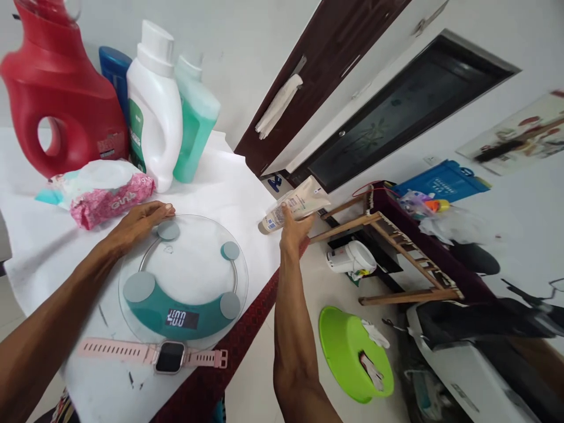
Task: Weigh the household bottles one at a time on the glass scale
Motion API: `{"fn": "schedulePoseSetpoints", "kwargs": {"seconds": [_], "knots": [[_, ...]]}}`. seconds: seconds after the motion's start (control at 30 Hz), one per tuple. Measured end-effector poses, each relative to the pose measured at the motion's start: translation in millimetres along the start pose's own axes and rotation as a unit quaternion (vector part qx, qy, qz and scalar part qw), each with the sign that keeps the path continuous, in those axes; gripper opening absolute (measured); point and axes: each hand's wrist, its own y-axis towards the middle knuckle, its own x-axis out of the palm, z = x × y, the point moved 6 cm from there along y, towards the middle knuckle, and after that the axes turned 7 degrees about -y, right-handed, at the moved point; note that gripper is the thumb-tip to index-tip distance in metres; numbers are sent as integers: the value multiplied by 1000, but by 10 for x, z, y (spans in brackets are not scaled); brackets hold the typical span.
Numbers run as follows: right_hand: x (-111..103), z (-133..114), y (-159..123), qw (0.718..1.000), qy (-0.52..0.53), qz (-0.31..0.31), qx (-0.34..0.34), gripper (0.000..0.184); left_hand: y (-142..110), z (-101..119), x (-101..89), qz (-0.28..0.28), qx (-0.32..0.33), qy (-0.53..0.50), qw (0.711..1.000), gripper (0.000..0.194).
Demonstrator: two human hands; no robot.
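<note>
My right hand (294, 230) is closed round a beige squeeze tube (304, 200), holding it tilted near the right edge of the table, cap end toward the lower left. A round glass bathroom scale (189, 322) with teal trim and grey foot pads lies flat, its lit display reading 0.0. At the scale's upper left rim rests my left hand (143, 222), fingers stretched out and holding nothing. Just below the scale lies a smartwatch (170, 357) with a pink strap.
Behind my left hand are a pink wipes pack (112, 197), a red detergent jug (61, 88), a white bottle (154, 111), a green bottle (194, 123) and a blue bottle (115, 73). On the floor at right stand a green tub (341, 352) and a white bucket (352, 257).
</note>
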Motion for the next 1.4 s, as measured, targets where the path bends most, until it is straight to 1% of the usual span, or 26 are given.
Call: {"fn": "schedulePoseSetpoints", "kwargs": {"seconds": [0.07, 0.1, 0.13, 0.2, 0.27, 0.37, 0.4, 0.43, 0.5, 0.57, 0.63, 0.7, 0.77, 0.83, 0.93, 1.03, 1.1, 1.13, 1.2, 1.27, 1.3, 1.33, 1.37, 1.4], "knots": [[84, 98, -34, 1000, 13, -2, 19, 47, 8, 5, -3, 2, 1, -4, 1000, 93], [96, 114, -56, 1000, 21, 3, 20, 42, 16, 4, -6, 5, 4, -3, 1000, 92], [94, 110, -77, 999, 29, 9, 17, 41, 25, 1, -9, 7, 8, 0, 1000, 90], [51, 40, -122, 999, 40, 22, 2, 44, 42, -12, -16, 10, 13, 11, 1000, 86], [-32, -117, -183, 998, 55, 33, -21, 49, 51, -17, -21, 11, 18, 22, 1000, 82], [-189, -502, -355, 992, 103, 28, -70, 53, 41, 4, -21, 14, 18, 22, 1000, 79], [-225, -649, -443, 989, 122, 9, -83, 53, 33, 17, -20, 17, 15, 18, 1000, 81], [-230, -800, -551, 985, 140, -34, -95, 52, 24, 31, -17, 20, 11, 13, 1000, 84], [-194, -1063, -829, 970, 170, -142, -104, 49, 8, 56, -9, 23, 4, 1, 1000, 92], [-110, -1241, -1170, 943, 188, -260, -89, 44, 2, 63, -3, 25, -4, -12, 1000, 98], [-33, -1335, -1501, 914, 204, -345, -66, 39, 6, 49, 0, 21, -9, -26, 999, 102], [26, -1372, -1754, 894, 211, -392, -52, 36, 18, 25, 3, 10, -8, -40, 999, 104], [69, -1370, -1906, 886, 211, -411, -49, 34, 30, 3, 4, 0, 1, -51, 999, 103], [94, -1333, -1974, 886, 211, -411, -43, 33, 35, -8, 4, -5, 16, -52, 999, 97], [95, -1229, -1992, 892, 207, -401, -31, 35, 33, -6, 3, 2, 40, -40, 998, 87], [60, -1109, -1965, 891, 209, -401, -42, 48, 40, -18, 11, 5, 50, -39, 998, 80], [2, -994, -1888, 896, 226, -378, -56, 59, 52, -35, 17, 5, 50, -43, 998, 71], [-41, -907, -1825, 905, 235, -351, -54, 62, 57, -43, 17, 7, 49, -43, 998, 65], [-153, -651, -1663, 937, 223, -265, -32, 66, 64, -50, 23, 10, 47, -41, 998, 57], [-289, -320, -1503, 972, 174, -161, 5, 66, 64, -47, 38, 8, 42, -40, 998, 51], [-348, -150, -1440, 982, 145, -120, 24, 65, 62, -41, 47, 6, 41, -40, 998, 48], [-391, 13, -1387, 987, 122, -92, 43, 66, 60, -36, 55, 6, 40, -41, 998, 46], [-416, 165, -1346, 989, 107, -78, 64, 67, 60, -33, 60, 6, 38, -43, 998, 43], [-422, 299, -1315, 988, 100, -78, 83, 67, 63, -34, 63, 8, 37, -45, 998, 41]]}}
